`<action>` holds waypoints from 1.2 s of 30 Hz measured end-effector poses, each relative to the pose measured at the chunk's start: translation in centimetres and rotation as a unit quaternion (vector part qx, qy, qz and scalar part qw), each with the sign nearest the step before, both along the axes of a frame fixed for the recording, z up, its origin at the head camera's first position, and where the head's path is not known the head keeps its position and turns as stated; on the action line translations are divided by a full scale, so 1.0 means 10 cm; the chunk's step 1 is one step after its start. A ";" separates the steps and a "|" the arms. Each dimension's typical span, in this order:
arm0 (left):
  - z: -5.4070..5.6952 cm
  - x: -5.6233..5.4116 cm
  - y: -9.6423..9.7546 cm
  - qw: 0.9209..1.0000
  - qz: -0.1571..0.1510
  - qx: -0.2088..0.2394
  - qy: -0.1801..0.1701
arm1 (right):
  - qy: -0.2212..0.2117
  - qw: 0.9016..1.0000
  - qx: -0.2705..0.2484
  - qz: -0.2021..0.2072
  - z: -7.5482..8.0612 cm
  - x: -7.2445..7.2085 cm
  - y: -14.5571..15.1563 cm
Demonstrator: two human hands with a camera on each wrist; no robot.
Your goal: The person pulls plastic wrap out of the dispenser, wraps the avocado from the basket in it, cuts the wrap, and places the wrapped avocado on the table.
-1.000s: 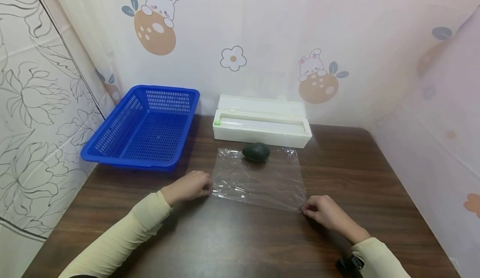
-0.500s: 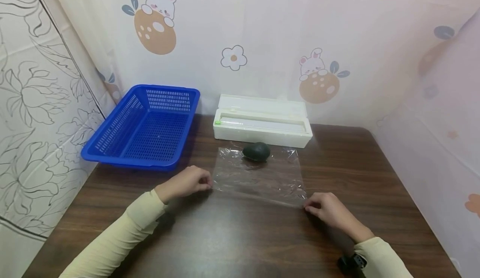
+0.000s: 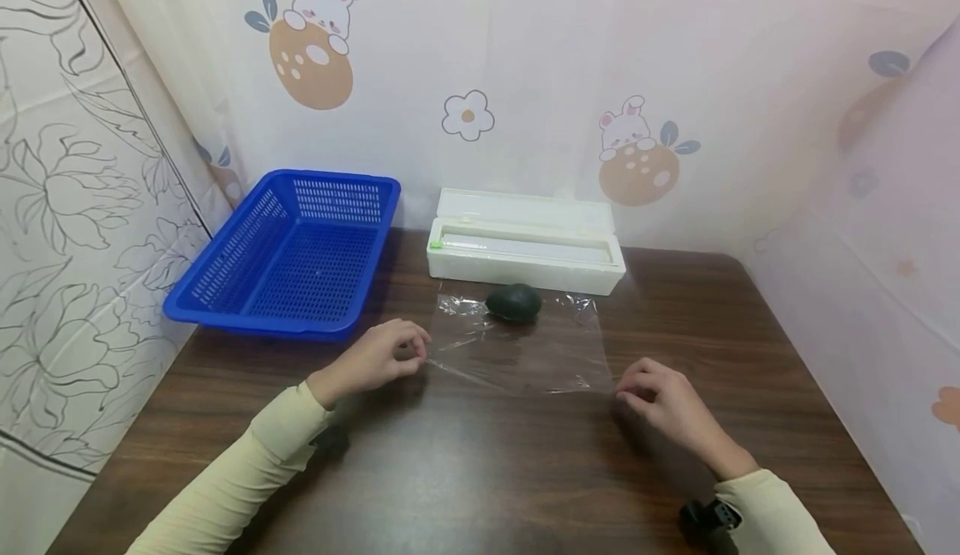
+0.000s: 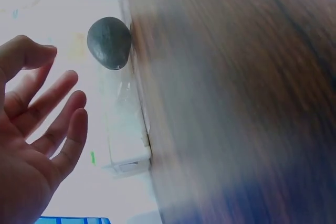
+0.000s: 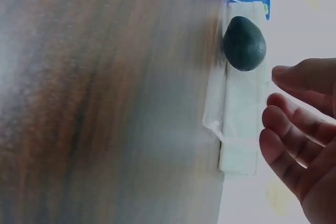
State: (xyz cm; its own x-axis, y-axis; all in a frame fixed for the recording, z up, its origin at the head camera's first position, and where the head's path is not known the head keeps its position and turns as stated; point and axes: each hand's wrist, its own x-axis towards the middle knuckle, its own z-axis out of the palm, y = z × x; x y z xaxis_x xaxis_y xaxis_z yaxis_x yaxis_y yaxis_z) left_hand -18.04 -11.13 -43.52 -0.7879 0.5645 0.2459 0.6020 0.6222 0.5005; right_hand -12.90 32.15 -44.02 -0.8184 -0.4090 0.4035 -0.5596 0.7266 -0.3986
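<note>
A: Start at the left, what's there?
B: 1 blue basket (image 3: 311, 272), perhaps parked aside within reach, then the left hand (image 3: 378, 359), thumb and index fingers together on the clear film's (image 3: 525, 351) near left corner, the other fingers apart
A: And the middle?
B: The film spreads over the counter (image 3: 465, 488), and the avocado (image 3: 513, 303) lies on its far part, its weight probably anchoring it; just behind, the white box (image 3: 517, 271) has its lid tipped back, presumably for access
A: The right?
B: The right hand (image 3: 667, 401), its fingers pinching the near right corner, likely so the near edge is held out between the hands
A: Totals?
B: 2 hands, 1 basket, 1 film sheet, 1 avocado, 1 box
</note>
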 end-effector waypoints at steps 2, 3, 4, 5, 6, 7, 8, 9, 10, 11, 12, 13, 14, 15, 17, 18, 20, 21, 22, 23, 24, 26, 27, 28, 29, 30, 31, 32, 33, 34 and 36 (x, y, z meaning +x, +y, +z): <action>0.00 0.00 0.00 1.000 -0.003 0.017 0.000 | 0.016 1.000 -0.007 -0.003 0.02 -0.01 0.00; 0.00 0.00 0.01 1.000 -0.004 0.025 -0.004 | 0.022 1.000 -0.011 -0.006 0.03 -0.01 0.00; 0.00 0.00 0.01 0.999 -0.004 0.031 -0.007 | 0.026 0.999 -0.016 -0.009 0.03 -0.01 0.01; -0.01 0.00 0.01 0.999 -0.005 0.039 -0.013 | 0.026 0.999 -0.024 -0.012 0.04 -0.01 0.01; -0.01 0.00 0.01 0.999 -0.004 0.044 -0.018 | 0.024 0.999 -0.032 -0.016 0.05 -0.01 0.01; -0.01 0.00 0.01 0.998 -0.002 0.052 -0.025 | 0.020 0.999 -0.042 -0.021 0.06 -0.01 0.01; -0.01 0.00 0.02 0.998 0.003 0.060 -0.033 | 0.014 0.998 -0.051 -0.027 0.07 -0.01 0.02; -0.01 0.00 0.02 0.997 0.007 0.067 -0.038 | 0.005 0.998 -0.062 -0.033 0.08 -0.01 0.02; -0.01 -0.01 0.02 0.996 0.013 0.074 -0.041 | -0.005 0.997 -0.073 -0.038 0.09 -0.02 0.02; -0.01 -0.01 0.02 0.996 0.019 0.081 -0.043 | -0.017 0.995 -0.085 -0.043 0.11 -0.02 0.02; -0.01 -0.01 0.03 0.995 0.026 0.088 -0.043 | -0.030 0.994 -0.098 -0.048 0.12 -0.03 0.02; -0.01 -0.02 0.03 0.994 0.033 0.096 -0.043 | -0.042 0.992 -0.110 -0.053 0.13 -0.03 0.02; -0.01 -0.03 0.03 0.993 0.038 0.102 -0.039 | -0.054 0.990 -0.121 -0.059 0.14 -0.04 0.03; -0.01 -0.03 0.04 0.993 0.042 0.109 -0.036 | -0.066 0.987 -0.131 -0.064 0.15 -0.04 0.03; -0.02 -0.05 0.05 0.991 0.052 0.120 -0.034 | -0.086 0.983 -0.144 -0.077 0.16 -0.04 0.03; -0.02 -0.06 0.05 0.990 0.056 0.125 -0.034 | -0.094 0.981 -0.148 -0.085 0.18 -0.05 0.03; -0.02 -0.07 0.06 0.989 0.064 0.129 -0.034 | -0.107 0.977 -0.153 -0.101 0.20 -0.05 0.03; -0.02 -0.08 0.06 0.988 0.066 0.131 -0.035 | -0.113 0.975 -0.155 -0.109 0.21 -0.05 0.03; -0.02 -0.08 0.06 0.988 0.071 0.132 -0.036 | -0.117 0.974 -0.157 -0.117 0.22 -0.06 0.03; -0.01 -0.09 0.06 0.988 0.074 0.133 -0.034 | -0.119 0.972 -0.160 -0.123 0.23 -0.07 0.03; -0.01 -0.09 0.06 0.987 0.078 0.137 -0.034 | -0.121 0.971 -0.163 -0.127 0.24 -0.08 0.02; -0.01 -0.10 0.06 0.985 0.086 0.146 -0.029 | -0.120 0.969 -0.173 -0.133 0.25 -0.11 0.02; 0.00 -0.11 0.07 0.984 0.091 0.152 -0.025 | -0.118 0.968 -0.178 -0.135 0.25 -0.12 0.02; 0.01 -0.11 0.07 0.983 0.096 0.158 -0.022 | -0.117 0.967 -0.182 -0.134 0.26 -0.13 0.02; 0.01 -0.11 0.08 0.981 0.100 0.164 -0.017 | -0.115 0.967 -0.184 -0.135 0.27 -0.14 0.02; 0.01 -0.12 0.08 0.980 0.104 0.169 -0.012 | -0.116 0.966 -0.187 -0.135 0.28 -0.15 0.02; 0.02 -0.12 0.09 0.979 0.107 0.172 -0.009 | -0.116 0.966 -0.188 -0.136 0.29 -0.16 0.03; 0.02 -0.13 0.09 0.979 0.110 0.174 -0.006 | -0.118 0.966 -0.186 -0.137 0.29 -0.17 0.03; 0.03 -0.13 0.09 0.978 0.111 0.174 -0.005 | -0.122 0.966 -0.184 -0.138 0.30 -0.18 0.04; 0.03 -0.13 0.10 0.978 0.111 0.175 -0.006 | -0.124 0.965 -0.181 -0.140 0.30 -0.19 0.04; 0.04 -0.14 0.10 0.979 0.110 0.174 -0.011 | -0.128 0.965 -0.178 -0.143 0.31 -0.20 0.05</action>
State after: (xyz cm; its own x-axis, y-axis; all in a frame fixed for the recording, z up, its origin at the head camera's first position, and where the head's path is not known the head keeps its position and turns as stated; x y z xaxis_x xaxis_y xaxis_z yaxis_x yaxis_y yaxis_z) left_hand -19.42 -10.09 -43.16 -0.8878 0.2662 0.3753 0.4601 0.5242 0.7166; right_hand -14.90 32.67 -40.90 -0.9690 -0.0242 0.2458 -0.2060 0.6286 -0.7499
